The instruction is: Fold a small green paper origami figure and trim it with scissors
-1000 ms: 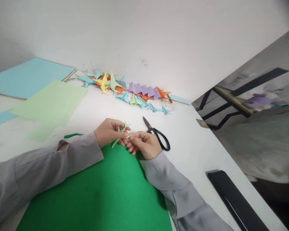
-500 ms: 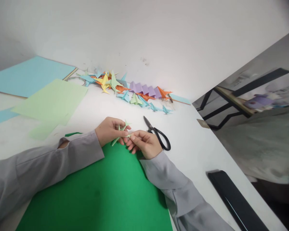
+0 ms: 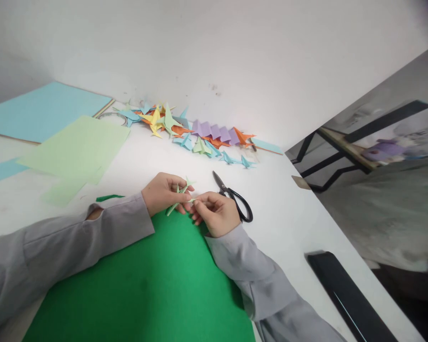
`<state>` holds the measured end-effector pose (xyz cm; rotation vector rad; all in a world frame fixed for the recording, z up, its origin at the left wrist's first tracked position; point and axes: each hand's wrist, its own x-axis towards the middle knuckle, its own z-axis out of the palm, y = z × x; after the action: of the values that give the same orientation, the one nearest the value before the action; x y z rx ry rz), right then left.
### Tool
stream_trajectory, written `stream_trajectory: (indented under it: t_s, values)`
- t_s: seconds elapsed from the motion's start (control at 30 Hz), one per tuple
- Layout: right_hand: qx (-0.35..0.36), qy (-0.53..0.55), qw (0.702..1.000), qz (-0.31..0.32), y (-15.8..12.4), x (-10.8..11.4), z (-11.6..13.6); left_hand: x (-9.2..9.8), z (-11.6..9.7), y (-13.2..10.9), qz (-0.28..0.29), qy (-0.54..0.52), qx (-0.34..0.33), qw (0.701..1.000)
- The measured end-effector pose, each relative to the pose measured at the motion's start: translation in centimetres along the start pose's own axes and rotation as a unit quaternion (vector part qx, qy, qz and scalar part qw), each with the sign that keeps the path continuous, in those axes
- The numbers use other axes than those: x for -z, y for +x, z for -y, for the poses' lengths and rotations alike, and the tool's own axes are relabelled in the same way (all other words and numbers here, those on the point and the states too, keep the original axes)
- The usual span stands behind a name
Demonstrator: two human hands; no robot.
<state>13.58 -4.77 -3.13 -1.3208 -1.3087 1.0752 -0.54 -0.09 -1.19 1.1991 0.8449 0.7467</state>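
A small pale green folded paper figure (image 3: 182,190) with thin pointed parts is between my two hands. My left hand (image 3: 163,194) is closed on it, thumb against the fingers. The thumb and index finger of my right hand (image 3: 219,212) pinch one small pointed tip on its right side; the exact fold there is too small to make out. Both hands are just above the far edge of a green sheet (image 3: 139,285). Black-handled scissors (image 3: 231,194) lie beside my right hand, blades pointing away.
Several folded paper figures (image 3: 167,121) in yellow, orange, blue and green lie along the wall, with a purple pleated strip (image 3: 214,131). Blue paper (image 3: 46,111) and light green sheets (image 3: 78,147) lie at left. A long black object (image 3: 349,294) rests near the table's right edge.
Both hands stay in nearly the same place, still holding the green paper figure. The right hand's fingers have shifted and curled slightly at the pinched tip.
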Motion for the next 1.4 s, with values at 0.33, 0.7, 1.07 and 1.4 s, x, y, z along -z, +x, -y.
stream_trajectory:
  t_s: [0.33,0.7,1.07,1.4]
  values:
    - [0.15,-0.218,0.959,-0.105,-0.18,0.03,-0.37,-0.66,-0.75,-0.42,-0.055,-0.046,0.046,0.996]
    - [0.256,-0.318,0.908,-0.097,-0.64,0.09,-0.09,-0.38,-0.23,-0.35,-0.062,-0.071,0.029,0.995]
    - [0.407,-0.49,0.761,-0.123,-0.76,-0.17,-0.1,-0.5,-0.27,-0.35,-0.1,-0.134,0.033,0.985]
    - [0.422,-0.56,0.7,-0.136,-0.97,-0.58,-0.14,-0.58,-0.29,-0.33,-0.107,-0.131,0.028,0.985]
